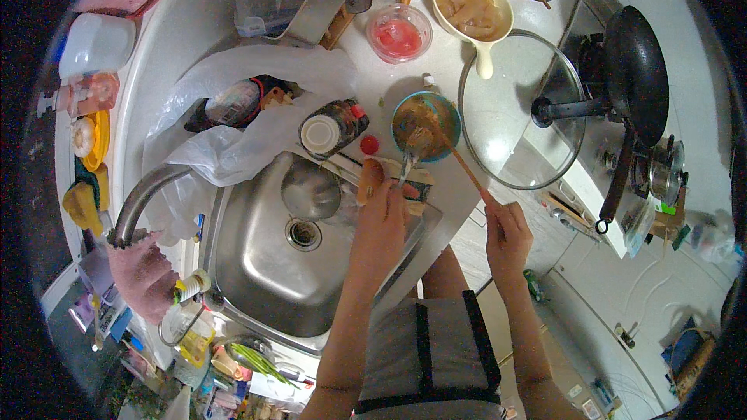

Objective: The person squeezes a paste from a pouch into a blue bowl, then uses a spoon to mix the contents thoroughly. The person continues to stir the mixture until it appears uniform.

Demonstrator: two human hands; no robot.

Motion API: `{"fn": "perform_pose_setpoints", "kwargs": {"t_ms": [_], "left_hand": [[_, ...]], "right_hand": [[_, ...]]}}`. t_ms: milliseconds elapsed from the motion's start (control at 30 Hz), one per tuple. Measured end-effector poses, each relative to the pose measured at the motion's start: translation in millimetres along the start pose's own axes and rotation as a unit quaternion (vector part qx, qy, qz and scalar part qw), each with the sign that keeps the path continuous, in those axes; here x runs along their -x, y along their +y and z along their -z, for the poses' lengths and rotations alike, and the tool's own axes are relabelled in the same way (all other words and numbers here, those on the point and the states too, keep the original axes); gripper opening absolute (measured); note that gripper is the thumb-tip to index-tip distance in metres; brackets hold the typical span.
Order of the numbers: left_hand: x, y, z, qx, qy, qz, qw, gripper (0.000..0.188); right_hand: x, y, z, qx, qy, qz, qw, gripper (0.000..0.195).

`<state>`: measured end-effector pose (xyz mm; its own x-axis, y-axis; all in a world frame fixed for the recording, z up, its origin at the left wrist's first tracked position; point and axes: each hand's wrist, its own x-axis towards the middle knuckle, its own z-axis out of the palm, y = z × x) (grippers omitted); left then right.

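Observation:
A blue-rimmed bowl with a brown mixture stands on the counter beyond the sink. My left hand is closed around the handle of a metal utensil, whose head is in the mixture; it may be a fork or a spoon. Thin wooden chopsticks are held in my right hand, their far ends in the bowl. Left of the bowl are a dark jar with a white lid and a small red cap. A cream-coloured handled bowl holds pale, wet food pieces, beside a clear tub of red contents.
The steel sink lies at left, with a faucet over its far side and a plastic bag behind. A glass lid rests right of the bowl. A black wok sits on the stove.

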<state>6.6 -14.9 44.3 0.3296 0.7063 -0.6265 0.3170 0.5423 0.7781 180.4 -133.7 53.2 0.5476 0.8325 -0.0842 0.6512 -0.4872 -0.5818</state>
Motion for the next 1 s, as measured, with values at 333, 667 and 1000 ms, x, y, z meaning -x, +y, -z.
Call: {"fn": "perform_pose_setpoints", "kwargs": {"t_ms": [333, 667, 1000], "left_hand": [[0.1, 0.1, 0.3, -0.015, -0.019, -0.025, 0.999, 0.045], [1.3, -26.1, -6.0, -0.099, 0.055, -0.189, 0.976, 0.031], [-31.8, -97.6, -20.7, -0.126, 0.07, -0.287, 0.947, 0.027]], "right_hand": [[12.9, 5.1, -0.4, -0.008, 0.0, 0.026, 1.0, 0.037], [17.6, -9.1, 9.6, -0.003, 0.025, 0.055, 0.998, 0.034], [25.1, -22.2, -0.8, 0.053, 0.015, 0.089, 0.995, 0.034]]}}
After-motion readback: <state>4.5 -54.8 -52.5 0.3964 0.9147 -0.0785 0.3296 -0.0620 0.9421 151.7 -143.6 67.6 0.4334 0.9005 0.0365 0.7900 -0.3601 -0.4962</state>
